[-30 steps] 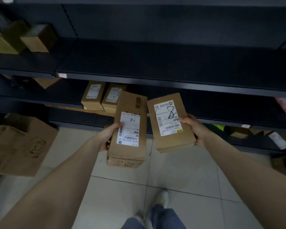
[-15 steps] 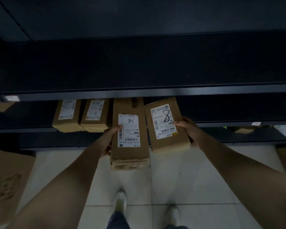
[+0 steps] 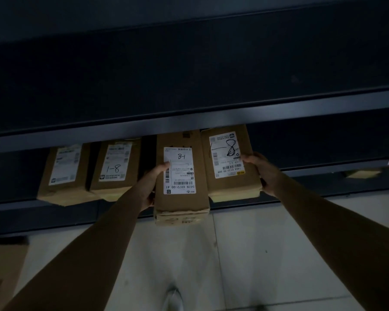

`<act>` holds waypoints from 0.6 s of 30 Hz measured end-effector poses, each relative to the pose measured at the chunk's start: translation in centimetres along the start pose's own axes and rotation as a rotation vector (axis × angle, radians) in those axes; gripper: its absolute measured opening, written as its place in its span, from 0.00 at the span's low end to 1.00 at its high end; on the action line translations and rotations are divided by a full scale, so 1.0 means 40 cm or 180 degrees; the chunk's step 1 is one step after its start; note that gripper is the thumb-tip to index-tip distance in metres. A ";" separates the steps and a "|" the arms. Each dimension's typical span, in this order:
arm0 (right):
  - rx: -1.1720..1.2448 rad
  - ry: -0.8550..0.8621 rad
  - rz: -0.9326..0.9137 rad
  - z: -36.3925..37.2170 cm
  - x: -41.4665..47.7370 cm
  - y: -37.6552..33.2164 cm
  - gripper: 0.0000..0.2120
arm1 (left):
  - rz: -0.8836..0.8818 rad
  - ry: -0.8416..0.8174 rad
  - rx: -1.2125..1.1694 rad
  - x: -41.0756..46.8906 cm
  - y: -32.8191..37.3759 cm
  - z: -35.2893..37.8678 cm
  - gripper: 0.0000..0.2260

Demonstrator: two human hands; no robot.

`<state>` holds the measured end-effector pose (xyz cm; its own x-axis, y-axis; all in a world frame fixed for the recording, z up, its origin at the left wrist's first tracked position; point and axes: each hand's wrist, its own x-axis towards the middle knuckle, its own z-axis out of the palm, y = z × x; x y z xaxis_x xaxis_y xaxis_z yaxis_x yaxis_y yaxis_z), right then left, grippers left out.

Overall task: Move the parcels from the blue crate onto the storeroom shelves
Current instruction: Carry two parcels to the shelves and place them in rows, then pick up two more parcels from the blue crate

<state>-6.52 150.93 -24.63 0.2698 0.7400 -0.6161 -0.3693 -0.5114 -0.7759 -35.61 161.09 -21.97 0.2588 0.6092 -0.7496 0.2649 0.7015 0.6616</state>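
My left hand (image 3: 152, 187) grips the left side of a long cardboard parcel (image 3: 181, 203) with a white label marked 8-1. My right hand (image 3: 259, 170) grips the right side of a shorter cardboard parcel (image 3: 230, 187) with a label marked 1-8. Both parcels are side by side, their far ends under the upper shelf edge (image 3: 189, 122) and over the lower shelf (image 3: 43, 206). Two more labelled parcels, one (image 3: 64, 173) at the left and one (image 3: 115, 169) marked 1-8, lie on that shelf. The blue crate is out of view.
A dark upper shelf surface (image 3: 189, 70) fills the top half. A large brown cardboard box (image 3: 2, 272) stands on the tiled floor (image 3: 256, 254) at the lower left. A small box (image 3: 362, 173) sits on the shelf far right. My shoe (image 3: 172, 298) shows at the bottom.
I have stepped closer to the shelves. Both hands have pushed their parcels forward, so the far ends now sit under the upper shelf edge beside the two shelved parcels.
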 end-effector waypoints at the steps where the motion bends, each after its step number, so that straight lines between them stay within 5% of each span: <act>1: -0.0034 -0.0012 -0.0006 0.001 0.013 0.002 0.20 | -0.0013 0.0039 -0.0006 0.014 0.000 -0.001 0.30; 9: 0.0046 -0.0136 0.0018 0.004 0.090 0.034 0.45 | -0.0006 0.0122 -0.0230 0.074 0.031 -0.011 0.17; 18: -0.0303 0.0323 0.0024 0.050 0.076 -0.009 0.15 | 0.0358 0.0749 0.0269 0.089 0.080 0.017 0.07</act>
<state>-7.35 154.24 -25.95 0.3576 0.6905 -0.6287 -0.2870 -0.5594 -0.7776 -33.20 165.25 -22.52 0.0706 0.7575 -0.6490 0.3258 0.5974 0.7328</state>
